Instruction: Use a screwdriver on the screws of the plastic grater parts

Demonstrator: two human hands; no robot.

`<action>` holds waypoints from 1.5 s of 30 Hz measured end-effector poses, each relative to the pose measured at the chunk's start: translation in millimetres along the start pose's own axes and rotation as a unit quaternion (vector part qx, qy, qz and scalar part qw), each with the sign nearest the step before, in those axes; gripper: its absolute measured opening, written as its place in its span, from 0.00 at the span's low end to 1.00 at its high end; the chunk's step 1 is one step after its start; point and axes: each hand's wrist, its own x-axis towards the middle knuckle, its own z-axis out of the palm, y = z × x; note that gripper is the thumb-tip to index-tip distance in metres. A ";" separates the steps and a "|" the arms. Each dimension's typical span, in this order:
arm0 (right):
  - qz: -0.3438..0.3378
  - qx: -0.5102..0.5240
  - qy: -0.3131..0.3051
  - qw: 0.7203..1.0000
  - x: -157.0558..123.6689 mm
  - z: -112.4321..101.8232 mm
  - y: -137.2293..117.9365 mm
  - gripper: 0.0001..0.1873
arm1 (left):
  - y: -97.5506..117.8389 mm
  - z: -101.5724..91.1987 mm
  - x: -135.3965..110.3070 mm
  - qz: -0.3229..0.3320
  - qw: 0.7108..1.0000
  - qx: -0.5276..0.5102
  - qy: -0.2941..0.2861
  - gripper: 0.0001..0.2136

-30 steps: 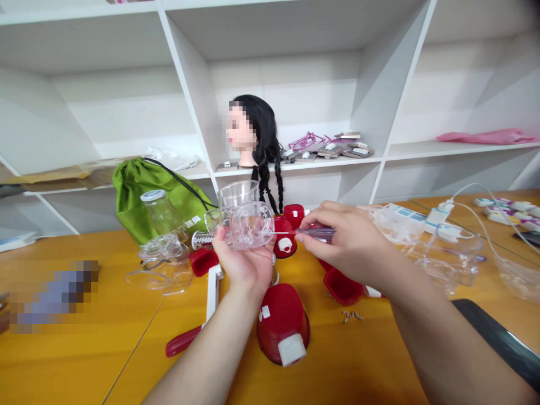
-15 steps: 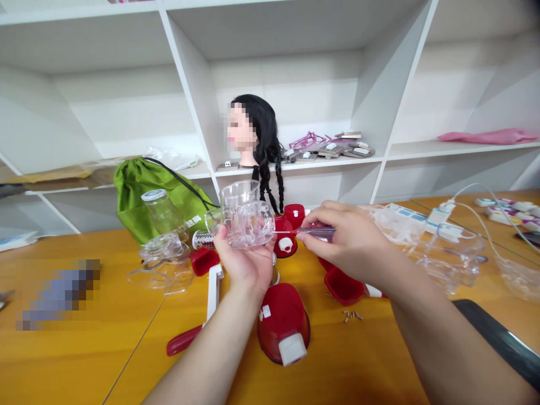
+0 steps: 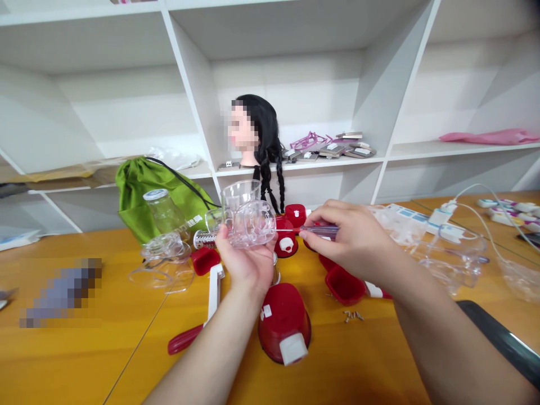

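Note:
A clear plastic housing with round tube-like openings [image 3: 241,216] rests in my left hand [image 3: 247,264], the fingers curled around its underside and the thumb on its near side. My right hand [image 3: 337,230] is closed around the handle of a screwdriver [image 3: 318,230]. Its thin shaft points left and the tip meets the housing's right side, though the exact contact spot is hard to make out. Below my hands stands an upturned red container [image 3: 284,315] with a white tab. A red-handled white part [image 3: 214,292] lies to the left of my left forearm.
Several loose screws [image 3: 353,316] lie beside a red cup-like part [image 3: 346,284]. At left are a glass jar [image 3: 162,211], clear plastic parts [image 3: 164,250] and a green drawstring bag [image 3: 135,197]. A mannequin head [image 3: 261,129] stands on the shelf. A power strip [image 3: 422,222] lies at right.
The whole view has shifted very slightly. The housing is tilted a little differently in my left hand, and the screwdriver stays against its right side.

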 end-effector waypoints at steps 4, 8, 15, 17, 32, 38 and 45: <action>-0.003 0.004 -0.006 1.000 0.0 2.5 0.3 0.06 | -0.3 0.6 -1.7 -0.002 1.000 0.008 -0.006 0.18; -0.004 0.008 -0.007 1.000 -0.2 4.4 -0.4 0.05 | -1.3 0.7 -2.4 0.004 1.000 0.016 -0.012 0.18; -0.038 -0.013 -0.007 0.999 -0.6 5.1 4.4 0.05 | -2.8 -0.2 -1.7 0.024 0.998 0.046 -0.019 0.20; -0.046 -0.017 -0.005 0.999 0.3 5.5 5.9 0.05 | -2.5 0.2 -0.9 0.031 0.998 0.051 -0.009 0.20; 0.055 0.007 -0.089 0.995 3.2 3.8 7.9 0.21 | 0.5 4.7 -2.1 0.072 0.994 0.083 -0.002 0.19; 0.019 0.054 -0.058 0.997 4.5 9.2 14.8 0.03 | 5.1 7.5 -0.7 0.077 0.994 0.071 0.005 0.18; 0.052 0.163 -0.027 0.985 5.0 16.5 16.9 0.07 | 5.5 10.2 -1.9 0.105 0.991 0.082 0.010 0.18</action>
